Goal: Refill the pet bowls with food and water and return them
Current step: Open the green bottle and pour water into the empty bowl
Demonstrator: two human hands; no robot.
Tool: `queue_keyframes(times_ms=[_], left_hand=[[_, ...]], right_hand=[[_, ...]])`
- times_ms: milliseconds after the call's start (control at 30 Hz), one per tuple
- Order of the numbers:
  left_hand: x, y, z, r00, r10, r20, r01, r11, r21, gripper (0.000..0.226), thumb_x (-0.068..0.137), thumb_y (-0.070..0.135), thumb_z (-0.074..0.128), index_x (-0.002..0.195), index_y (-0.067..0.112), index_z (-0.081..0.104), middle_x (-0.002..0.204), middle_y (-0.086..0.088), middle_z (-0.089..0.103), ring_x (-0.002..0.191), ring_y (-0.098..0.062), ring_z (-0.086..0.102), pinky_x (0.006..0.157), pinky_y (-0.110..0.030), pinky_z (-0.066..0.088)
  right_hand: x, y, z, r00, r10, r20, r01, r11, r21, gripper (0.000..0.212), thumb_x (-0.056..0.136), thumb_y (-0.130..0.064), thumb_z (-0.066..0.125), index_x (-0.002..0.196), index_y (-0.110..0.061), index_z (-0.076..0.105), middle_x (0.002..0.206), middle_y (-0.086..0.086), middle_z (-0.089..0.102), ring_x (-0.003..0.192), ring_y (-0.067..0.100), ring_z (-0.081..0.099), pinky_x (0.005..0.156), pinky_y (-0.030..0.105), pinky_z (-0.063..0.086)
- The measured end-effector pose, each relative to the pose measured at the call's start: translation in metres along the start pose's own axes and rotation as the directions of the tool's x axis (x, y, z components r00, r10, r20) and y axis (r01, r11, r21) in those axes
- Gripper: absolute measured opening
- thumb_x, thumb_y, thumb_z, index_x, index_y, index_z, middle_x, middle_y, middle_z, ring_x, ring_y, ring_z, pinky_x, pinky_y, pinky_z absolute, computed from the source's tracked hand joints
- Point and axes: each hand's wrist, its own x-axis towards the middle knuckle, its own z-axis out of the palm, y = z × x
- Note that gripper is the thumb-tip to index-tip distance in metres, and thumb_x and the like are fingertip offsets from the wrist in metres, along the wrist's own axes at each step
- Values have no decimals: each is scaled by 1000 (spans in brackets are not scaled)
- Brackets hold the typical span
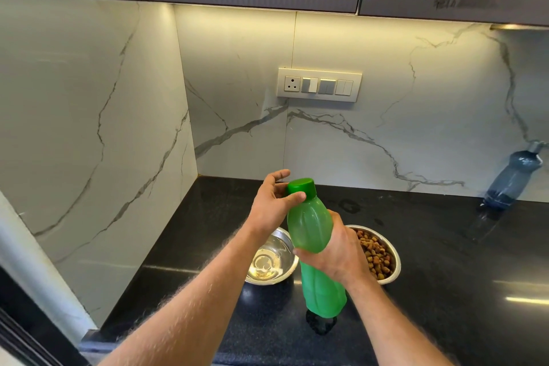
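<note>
On your far left the white, grey-veined marble wall panel (89,104) meets the glossy black stone countertop (445,261) in the corner. Your left hand (271,202) is raised above the counter, its thumb laid across the front of the dark green screw cap (301,188) and its fingers curved round the cap's far side, so it holds the cap. Below that hand, on the counter, stands the shiny round steel bowl (271,260) with clear water in it. Just to its right you hold the translucent green plastic bottle (315,246) tilted, cap end up and leaning left, its base lifted off the counter above its own dark reflection. Your right hand (335,249) is wrapped round the bottle's waist from the right side, fingers closed firmly on it. Partly hidden behind that hand, close beside the water bowl, sits the second round steel bowl (393,258) holding brown dry kibble (377,255). On the back wall above the bowls is a cream switch plate with a socket (319,85). At the far right a blue-grey ribbed plastic bottle (511,178) stands on the counter against the wall.
</note>
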Motion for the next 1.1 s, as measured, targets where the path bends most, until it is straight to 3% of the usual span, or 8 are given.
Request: queue_keyframes(times_ms=[100, 167, 300, 500, 700, 833, 1000, 1100], left_hand=[[0, 1, 4, 1000, 4, 30, -5, 999, 34, 83, 79, 34, 82, 150, 25, 40, 143, 0, 44, 125, -14, 50, 101, -28, 47], [1, 2, 8, 999, 16, -34, -11, 990, 141, 96, 66, 46, 88, 147, 24, 42, 137, 2, 36, 122, -14, 47, 102, -29, 47], [4, 3, 10, 998, -21, -67, 29, 993, 114, 91, 66, 42, 91, 141, 29, 42, 123, 0, 59, 110, -16, 62, 93, -31, 54], [4, 6, 11, 997, 8, -72, -1, 994, 105, 87, 62, 50, 88, 137, 32, 47, 118, 7, 59, 105, -9, 62, 89, -27, 53], [6, 10, 4, 1000, -22, -7, 22, 998, -65, 68, 86, 11, 75, 146, 19, 45, 129, -4, 62, 112, -15, 63, 89, -22, 54], [4, 11, 10, 1000, 7, 2, -7, 998, 60, 70, 75, 29, 86, 137, 23, 55, 117, 7, 61, 104, -7, 62, 87, -21, 53], [3, 9, 6, 999, -25, 29, 26, 999, -38, 70, 87, 9, 70, 150, 21, 41, 131, -1, 60, 115, -14, 60, 100, -32, 50], [3, 8, 7, 1000, 1, 26, -2, 999, 53, 77, 78, 38, 77, 147, 25, 46, 135, -3, 52, 120, -16, 56, 103, -33, 48]], right_hand=[[0, -3, -1, 1000, -8, 11, 8, 1000, -4, 110, 50, -88, 73, 136, -28, 44, 103, -17, 61, 90, 3, 61, 65, 8, 40], [1, -4, 0, 1000, -3, 17, 3, 1000, -8, 106, 50, -84, 75, 135, -29, 44, 103, -17, 62, 89, 3, 61, 65, 8, 40], [4, -3, 0, 1000, -1, 17, 1, 1000, -12, 104, 51, -82, 76, 135, -28, 45, 105, -16, 62, 92, 3, 63, 70, 12, 45], [6, -2, 1, 999, -26, 26, 27, 999, -37, 105, 52, -80, 77, 138, -28, 44, 107, -15, 63, 93, 4, 62, 73, 15, 46], [6, -2, 0, 999, -28, 17, 29, 999, -22, 109, 52, -83, 77, 139, -26, 44, 109, -14, 64, 95, 6, 63, 76, 18, 49], [6, -6, 2, 999, -21, 26, 22, 999, -47, 109, 50, -84, 74, 138, -28, 43, 103, -17, 60, 89, 2, 60, 66, 9, 41], [7, -4, 2, 999, -28, 22, 29, 999, -43, 110, 50, -86, 74, 138, -28, 43, 105, -16, 63, 91, 3, 61, 66, 10, 41], [8, -3, 2, 999, -33, 35, 35, 998, -58, 110, 51, -86, 74, 139, -28, 42, 108, -16, 62, 93, 3, 61, 71, 15, 44]])
